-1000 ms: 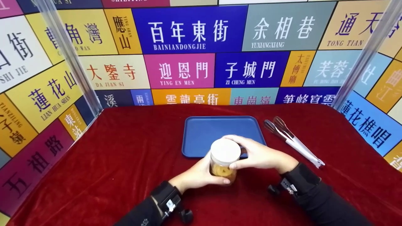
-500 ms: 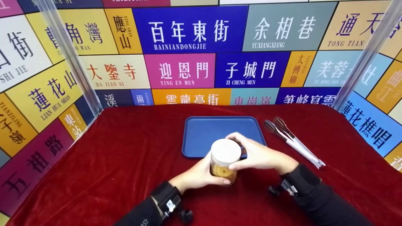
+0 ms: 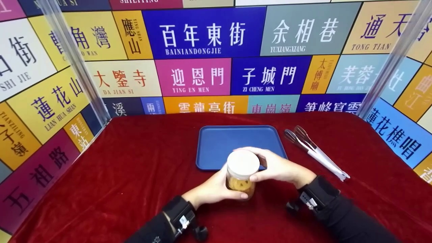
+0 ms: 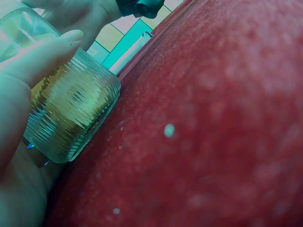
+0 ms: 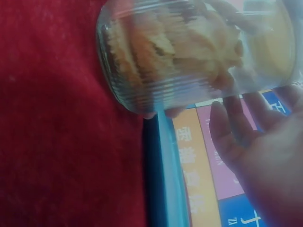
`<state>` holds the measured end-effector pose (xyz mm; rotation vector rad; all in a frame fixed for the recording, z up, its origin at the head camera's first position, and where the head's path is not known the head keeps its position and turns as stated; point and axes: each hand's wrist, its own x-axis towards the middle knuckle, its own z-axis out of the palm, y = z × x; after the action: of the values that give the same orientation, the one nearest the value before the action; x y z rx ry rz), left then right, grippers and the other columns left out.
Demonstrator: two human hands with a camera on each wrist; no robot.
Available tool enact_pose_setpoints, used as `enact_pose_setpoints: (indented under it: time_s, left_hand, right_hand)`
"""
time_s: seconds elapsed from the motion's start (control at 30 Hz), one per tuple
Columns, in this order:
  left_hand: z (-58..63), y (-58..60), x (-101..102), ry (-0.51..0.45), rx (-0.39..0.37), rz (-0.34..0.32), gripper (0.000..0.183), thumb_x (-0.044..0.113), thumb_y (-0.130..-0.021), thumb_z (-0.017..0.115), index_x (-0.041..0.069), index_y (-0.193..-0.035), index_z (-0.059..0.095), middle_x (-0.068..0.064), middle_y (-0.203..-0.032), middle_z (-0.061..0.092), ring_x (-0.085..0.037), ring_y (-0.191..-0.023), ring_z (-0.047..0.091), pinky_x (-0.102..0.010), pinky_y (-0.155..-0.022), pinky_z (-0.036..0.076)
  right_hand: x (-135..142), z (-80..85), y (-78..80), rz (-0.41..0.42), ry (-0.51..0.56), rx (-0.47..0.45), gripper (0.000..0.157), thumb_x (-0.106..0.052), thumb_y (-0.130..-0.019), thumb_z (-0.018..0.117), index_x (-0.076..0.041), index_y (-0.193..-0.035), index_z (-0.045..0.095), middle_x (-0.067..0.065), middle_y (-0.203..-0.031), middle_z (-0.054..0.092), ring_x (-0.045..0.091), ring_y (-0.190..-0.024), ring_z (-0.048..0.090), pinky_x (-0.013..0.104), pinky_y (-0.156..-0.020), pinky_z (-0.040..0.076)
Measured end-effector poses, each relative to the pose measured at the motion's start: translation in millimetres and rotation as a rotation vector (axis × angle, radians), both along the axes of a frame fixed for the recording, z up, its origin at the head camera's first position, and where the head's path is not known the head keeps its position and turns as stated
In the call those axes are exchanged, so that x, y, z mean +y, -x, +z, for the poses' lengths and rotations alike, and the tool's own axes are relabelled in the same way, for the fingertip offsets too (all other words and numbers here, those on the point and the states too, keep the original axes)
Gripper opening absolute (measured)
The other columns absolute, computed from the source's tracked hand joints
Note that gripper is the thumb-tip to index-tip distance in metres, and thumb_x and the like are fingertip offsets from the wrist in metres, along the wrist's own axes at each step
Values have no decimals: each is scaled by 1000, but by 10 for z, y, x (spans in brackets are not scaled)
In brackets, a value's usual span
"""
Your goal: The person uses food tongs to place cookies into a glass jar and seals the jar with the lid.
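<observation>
A clear ribbed glass jar (image 3: 239,185) with a pale round lid (image 3: 243,163) stands in front of me, with yellow-brown cookies (image 4: 75,99) inside. My left hand (image 3: 214,189) grips the jar's lower body, its thumb across the near side. Around the lid curls my right hand (image 3: 280,167), thumb at the front edge and fingers behind. The right wrist view has the jar lying across the top of the picture, with the right hand (image 5: 270,151) at its lid end. In the left wrist view the jar's base is close over the red cloth.
A blue tray (image 3: 216,145) lies just behind the jar on the red velvet cloth (image 3: 145,152). To its right rest metal tongs (image 3: 319,156). Panels with street names (image 3: 202,30) form the back and side walls, and clear posts (image 3: 79,64) stand at the corners.
My right hand's fingers drew back from behind the lid, then reached round it again; its thumb and wrist shifted slightly. The left hand and the jar have stayed almost in place.
</observation>
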<state>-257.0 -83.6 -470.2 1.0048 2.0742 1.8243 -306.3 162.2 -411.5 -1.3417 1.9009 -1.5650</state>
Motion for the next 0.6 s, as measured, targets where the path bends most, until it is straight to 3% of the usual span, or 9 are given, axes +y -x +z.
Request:
enact_pose_setpoints:
  time_s: [0.13,0.4,0.6]
  left_hand:
    - [5,-7,-1,-3,-4,2,107,10,-84,91,19,-165,23,3,-151,52,-15,-135,55,-35,-120,41]
    - [20,3,-2,-10,24,-15,109,7,-83,91,20,-167,21,3,-152,51,-16,-137,54,-36,-122,39]
    - [45,-19,1,18,58,8,114,6,-83,92,17,-168,17,3,-156,49,-14,-139,52,-36,-122,38]
  right_hand:
    - [-13,-4,-9,-31,-14,4,75,-22,-88,89,-7,-152,53,14,-144,63,25,-135,58,32,-117,43]
    - [-25,24,-77,-191,-103,192,73,-21,-83,92,-16,-146,58,0,-135,68,22,-127,62,31,-111,46]
    - [-58,65,-127,-254,-151,302,65,-27,-82,93,-18,-137,59,-6,-129,68,19,-120,62,38,-106,48]
